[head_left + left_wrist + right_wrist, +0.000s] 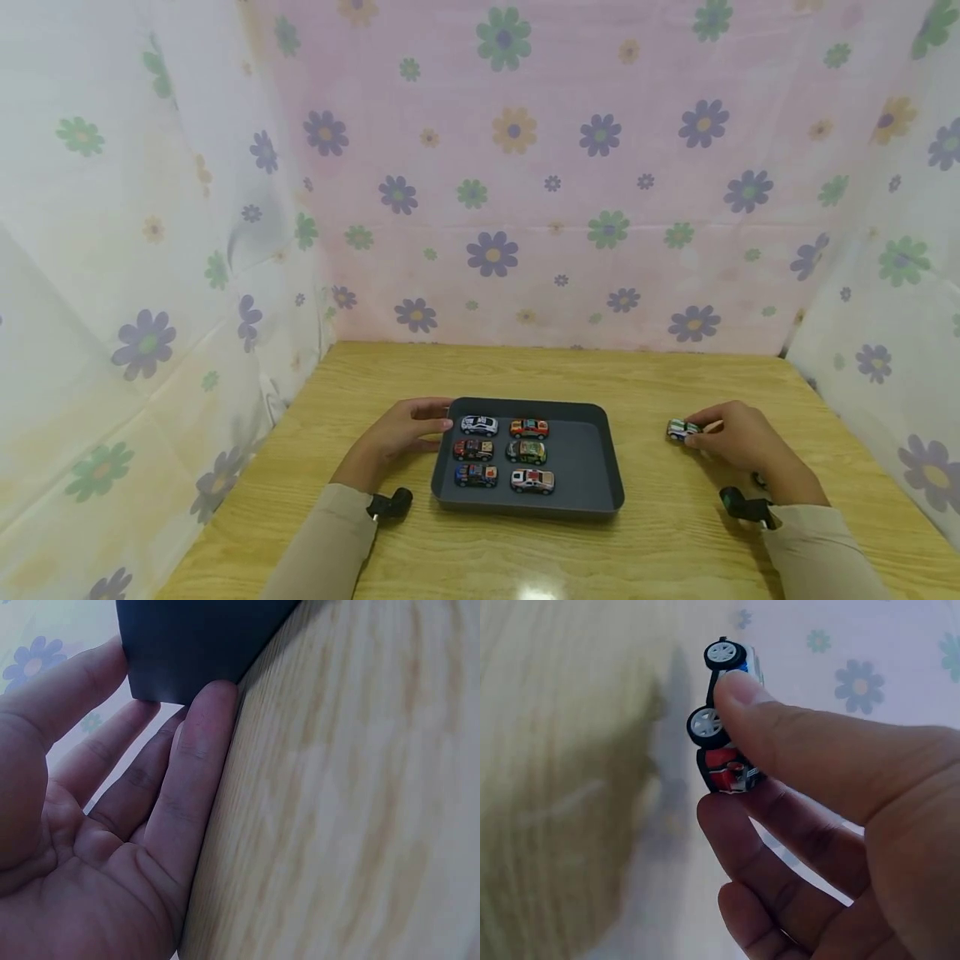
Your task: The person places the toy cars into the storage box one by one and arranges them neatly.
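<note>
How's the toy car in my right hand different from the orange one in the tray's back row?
The held car is pinched by your right hand; the orange car sits untouched. The held car is outside the tray, the orange car inside it. The held car looks white with green, the orange car mainly orange-red. Both are toy cars.

No text seems readable on the toy cars (532, 481).

Wears long, plain beige sleeves (322, 546) ending behind the bare fingers (187, 765), and carries a small, black, rounded wrist camera (392, 504) at the end of each.
</note>
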`<action>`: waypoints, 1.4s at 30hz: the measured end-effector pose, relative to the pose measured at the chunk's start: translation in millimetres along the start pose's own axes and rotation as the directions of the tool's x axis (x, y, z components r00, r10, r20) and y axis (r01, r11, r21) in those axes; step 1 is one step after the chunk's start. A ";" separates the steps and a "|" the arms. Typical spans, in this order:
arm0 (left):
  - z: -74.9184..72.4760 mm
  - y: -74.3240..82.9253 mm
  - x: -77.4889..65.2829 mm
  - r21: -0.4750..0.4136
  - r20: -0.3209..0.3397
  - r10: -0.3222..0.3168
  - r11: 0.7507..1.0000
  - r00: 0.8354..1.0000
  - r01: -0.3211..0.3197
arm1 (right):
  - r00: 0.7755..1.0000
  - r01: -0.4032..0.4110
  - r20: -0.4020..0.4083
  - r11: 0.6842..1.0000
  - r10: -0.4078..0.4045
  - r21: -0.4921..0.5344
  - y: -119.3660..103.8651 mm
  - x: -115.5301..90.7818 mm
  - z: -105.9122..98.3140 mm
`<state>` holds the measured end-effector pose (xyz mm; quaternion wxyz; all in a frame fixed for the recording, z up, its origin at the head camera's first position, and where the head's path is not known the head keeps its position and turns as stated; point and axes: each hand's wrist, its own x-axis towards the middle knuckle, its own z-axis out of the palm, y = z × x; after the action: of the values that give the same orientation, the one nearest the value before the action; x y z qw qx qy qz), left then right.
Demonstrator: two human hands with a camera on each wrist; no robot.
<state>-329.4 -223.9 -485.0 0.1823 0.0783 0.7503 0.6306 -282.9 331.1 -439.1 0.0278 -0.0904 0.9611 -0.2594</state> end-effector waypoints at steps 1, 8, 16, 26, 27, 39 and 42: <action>-0.1 -0.1 0.0 0.002 0.001 0.001 1.000 1.000 -0.001 | 1.000 0.006 -0.005 1.000 -0.006 0.003 -1.6 0.1 -0.6; -0.4 -0.9 0.8 0.006 -0.002 -0.004 1.000 1.000 0.004 | 0.996 0.081 -0.033 0.997 -0.081 -0.014 -17.0 4.7 -4.2; -0.1 1.0 0.4 0.003 -0.002 -0.008 1.000 1.000 0.008 | 0.994 0.102 -0.034 0.995 -0.101 0.017 -40.4 14.1 -6.1; 0.7 3.6 -1.6 0.002 -0.001 -0.012 1.000 1.000 0.012 | 0.987 0.158 -0.037 0.984 -0.155 0.087 -64.5 27.4 -5.7; 0.8 3.5 -1.6 0.000 -0.001 -0.013 1.000 1.000 0.013 | 0.986 0.163 -0.038 0.982 -0.159 0.096 -66.6 28.6 -5.4; 2.0 4.7 -3.9 0.012 -0.010 -0.011 1.000 1.000 0.011 | 0.986 0.162 -0.062 0.968 -0.152 0.192 -84.3 42.6 8.8; 2.0 4.7 -4.1 0.009 -0.009 -0.014 1.000 1.000 0.014 | 0.985 0.168 -0.062 0.961 -0.158 0.217 -89.3 46.2 13.4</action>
<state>-325.5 -222.6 -480.0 0.1828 0.0710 0.7545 0.6263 -312.7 240.1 -406.0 -0.0051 -0.1600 0.9158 -0.3684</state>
